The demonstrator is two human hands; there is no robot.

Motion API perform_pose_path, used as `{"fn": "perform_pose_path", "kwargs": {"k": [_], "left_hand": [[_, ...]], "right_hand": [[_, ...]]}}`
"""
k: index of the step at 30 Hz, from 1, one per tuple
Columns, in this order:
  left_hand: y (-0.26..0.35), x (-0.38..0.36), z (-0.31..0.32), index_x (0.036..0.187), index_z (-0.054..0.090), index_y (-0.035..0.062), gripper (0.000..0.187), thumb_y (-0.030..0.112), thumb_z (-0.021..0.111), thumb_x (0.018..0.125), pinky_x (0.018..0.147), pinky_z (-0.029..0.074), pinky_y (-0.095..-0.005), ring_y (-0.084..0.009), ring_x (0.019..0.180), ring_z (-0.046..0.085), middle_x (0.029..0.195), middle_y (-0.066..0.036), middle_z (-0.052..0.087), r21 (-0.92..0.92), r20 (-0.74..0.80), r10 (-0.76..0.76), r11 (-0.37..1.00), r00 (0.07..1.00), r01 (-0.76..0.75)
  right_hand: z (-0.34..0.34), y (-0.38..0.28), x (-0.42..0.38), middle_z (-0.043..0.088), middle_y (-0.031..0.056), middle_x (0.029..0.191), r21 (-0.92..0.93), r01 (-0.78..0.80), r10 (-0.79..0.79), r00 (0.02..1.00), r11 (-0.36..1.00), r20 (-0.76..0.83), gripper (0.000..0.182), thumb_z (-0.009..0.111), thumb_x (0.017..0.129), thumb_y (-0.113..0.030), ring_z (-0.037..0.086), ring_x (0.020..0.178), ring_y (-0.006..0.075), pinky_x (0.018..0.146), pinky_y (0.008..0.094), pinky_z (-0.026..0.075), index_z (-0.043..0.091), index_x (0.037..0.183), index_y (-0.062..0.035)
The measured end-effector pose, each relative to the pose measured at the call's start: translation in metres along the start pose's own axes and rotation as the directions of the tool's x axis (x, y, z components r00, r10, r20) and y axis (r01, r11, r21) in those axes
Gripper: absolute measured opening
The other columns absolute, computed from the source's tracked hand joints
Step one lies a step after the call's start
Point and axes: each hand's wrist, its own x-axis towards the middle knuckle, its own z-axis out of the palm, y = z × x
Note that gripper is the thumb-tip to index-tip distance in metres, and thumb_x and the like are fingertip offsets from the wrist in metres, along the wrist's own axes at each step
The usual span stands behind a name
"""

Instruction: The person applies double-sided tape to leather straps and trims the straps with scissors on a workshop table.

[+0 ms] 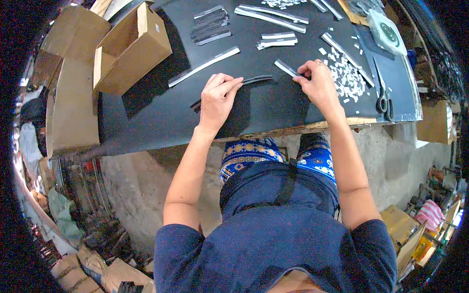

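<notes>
My left hand [217,97] is closed in a pinch on a thin black strip [258,79], which sticks out to the right of the fingertips. Its other end shows left of the wrist, just over the black tabletop [273,110]. My right hand [320,84] pinches the near end of a short black-and-white strip [285,68]. Beside the right hand lies a spread of small white pieces [348,78], with a longer strip [347,57] across it. Left of my hands rests another long white-edged strip [204,67].
A stack of dark strips [211,25] and more white strips [271,18] lie at the back. Black-handled scissors [382,93] are at the right, below a clear plastic container [387,32]. An open cardboard box [134,51] stands at the left. The table's wooden edge [303,128] runs before my body.
</notes>
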Motion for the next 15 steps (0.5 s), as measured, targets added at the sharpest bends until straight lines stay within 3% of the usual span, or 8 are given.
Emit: {"fn": "perform_pose_path", "kwargs": {"k": [3,5,12,14,15], "left_hand": [[-0.001,0.001,-0.001,0.092,0.073,0.0044,0.015,0.004,0.071,0.077,0.068,0.048,-0.0305,-0.0220,0.076,0.061,0.080,-0.009,0.064,-0.010,0.014,0.004,1.000,1.000,-0.004],[-0.002,0.000,0.000,0.092,0.073,0.0042,0.015,0.004,0.071,0.077,0.069,0.048,-0.0304,-0.0216,0.076,0.061,0.080,-0.009,0.064,-0.028,0.016,-0.015,0.999,1.000,0.015],[-0.001,0.000,0.000,0.093,0.073,0.0040,0.016,0.005,0.071,0.077,0.069,0.048,-0.0308,-0.0215,0.077,0.061,0.080,-0.009,0.064,-0.020,0.012,-0.012,1.000,1.000,0.012],[0.000,-0.001,0.000,0.093,0.072,0.0039,0.016,0.005,0.071,0.077,0.070,0.048,-0.0313,-0.0220,0.077,0.061,0.080,-0.009,0.064,0.002,0.011,-0.006,1.000,1.000,0.006],[0.000,-0.001,0.000,0.093,0.072,0.0039,0.016,0.005,0.071,0.077,0.070,0.048,-0.0313,-0.0220,0.077,0.061,0.080,-0.009,0.064,0.001,0.011,-0.006,1.000,1.000,0.006]], "right_hand": [[0.002,0.002,0.005,0.063,0.0195,0.083,0.025,-0.006,0.005,0.999,1.000,0.041,0.018,0.075,0.069,-0.009,0.062,0.083,0.0352,0.075,0.0422,0.049,0.067,0.082,0.0000],[0.000,0.002,0.009,0.064,0.0142,0.078,0.056,-0.080,0.073,0.990,0.995,0.124,0.016,0.075,0.071,-0.006,0.063,0.072,0.0260,0.067,0.0353,0.049,0.067,0.083,0.0007],[-0.001,-0.004,0.002,0.064,0.0111,0.078,0.124,-0.122,0.110,0.989,0.985,0.094,0.015,0.073,0.073,-0.006,0.062,0.071,0.0216,0.063,0.0325,0.048,0.067,0.086,-0.0010],[0.002,-0.009,-0.001,0.065,0.0153,0.080,-0.029,0.195,-0.197,0.957,0.980,-0.214,0.016,0.071,0.071,-0.005,0.064,0.075,0.0299,0.068,0.0400,0.050,0.068,0.087,-0.0026],[0.004,-0.014,-0.004,0.065,0.0153,0.080,-0.030,0.195,-0.197,0.957,0.980,-0.214,0.016,0.071,0.071,-0.005,0.064,0.075,0.0299,0.068,0.0400,0.050,0.068,0.087,-0.0026]]}}
